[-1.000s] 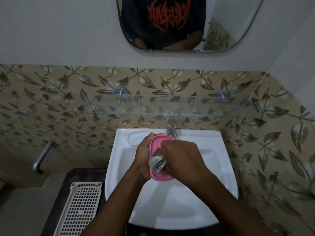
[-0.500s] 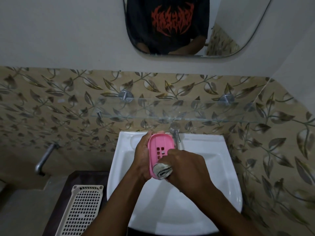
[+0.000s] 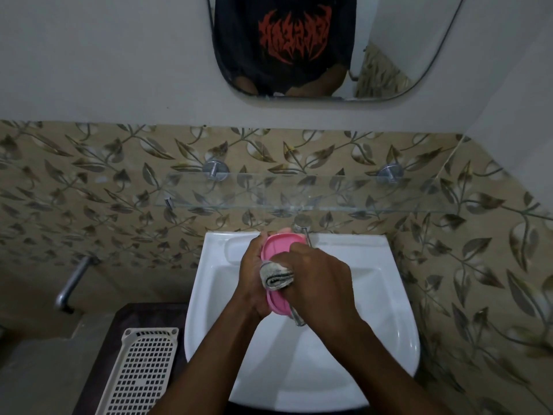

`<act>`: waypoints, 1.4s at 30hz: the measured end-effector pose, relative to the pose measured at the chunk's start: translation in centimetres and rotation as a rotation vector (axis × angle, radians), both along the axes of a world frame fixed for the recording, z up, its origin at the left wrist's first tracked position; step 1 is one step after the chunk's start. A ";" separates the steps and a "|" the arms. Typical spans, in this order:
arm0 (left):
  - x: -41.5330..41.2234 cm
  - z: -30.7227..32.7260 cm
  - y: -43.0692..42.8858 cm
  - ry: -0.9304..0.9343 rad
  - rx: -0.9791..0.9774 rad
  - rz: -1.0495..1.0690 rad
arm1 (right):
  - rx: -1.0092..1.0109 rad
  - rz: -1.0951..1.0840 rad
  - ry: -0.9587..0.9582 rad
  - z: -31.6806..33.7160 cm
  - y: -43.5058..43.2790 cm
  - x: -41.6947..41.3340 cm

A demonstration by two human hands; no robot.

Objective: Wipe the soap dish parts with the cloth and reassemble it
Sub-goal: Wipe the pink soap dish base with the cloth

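The pink soap dish (image 3: 276,248) is held up over the white sink (image 3: 374,298), just in front of the tap (image 3: 302,223), standing on its long edge and tilted so its broad face turns toward the right hand. Whether this is one part or both fitted together cannot be told, since the hands cover most of it.

The left hand (image 3: 253,277) has its grip clenched round the dish's left rim and back, probably to brace it against the rubbing. The right hand (image 3: 320,283) has its grip curled round a folded grey cloth (image 3: 276,275) and presses the roll against the middle of the dish's face. A loose end of the cloth hangs below the dish. This looks like the wiping step, with reassembly not yet done. Working over the basin likely lets any drips or a dropped part fall into it.

Above the sink a glass shelf (image 3: 299,193) crosses the leaf-patterned tiles, below a mirror (image 3: 389,55). To the left, a pale perforated basket (image 3: 143,369) lies on a dark worktop (image 3: 131,316), near a metal wall pipe (image 3: 74,280).
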State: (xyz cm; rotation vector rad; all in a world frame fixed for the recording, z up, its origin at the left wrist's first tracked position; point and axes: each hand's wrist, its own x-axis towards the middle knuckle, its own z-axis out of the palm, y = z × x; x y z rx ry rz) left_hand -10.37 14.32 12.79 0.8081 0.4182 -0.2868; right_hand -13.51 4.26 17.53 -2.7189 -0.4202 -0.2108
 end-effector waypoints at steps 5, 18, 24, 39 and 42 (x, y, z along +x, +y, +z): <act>0.9 -0.1 1.1 -0.001 0.032 0.070 | -0.175 0.112 0.175 0.7 -1.6 -1.0; 0.0 -0.4 -0.6 -0.177 0.212 0.228 | 0.126 -0.323 0.236 -1.7 -2.5 -2.2; 0.1 -0.9 -1.2 -0.129 0.204 0.224 | -0.046 -0.357 -0.020 -3.0 -2.5 -2.1; 0.0 -1.3 -2.1 -0.140 0.189 0.215 | -0.064 -0.271 -0.386 -3.9 -2.4 -0.5; -0.1 -0.3 -1.9 -0.208 0.222 0.260 | -0.087 -0.275 -0.361 -4.5 -2.8 -1.3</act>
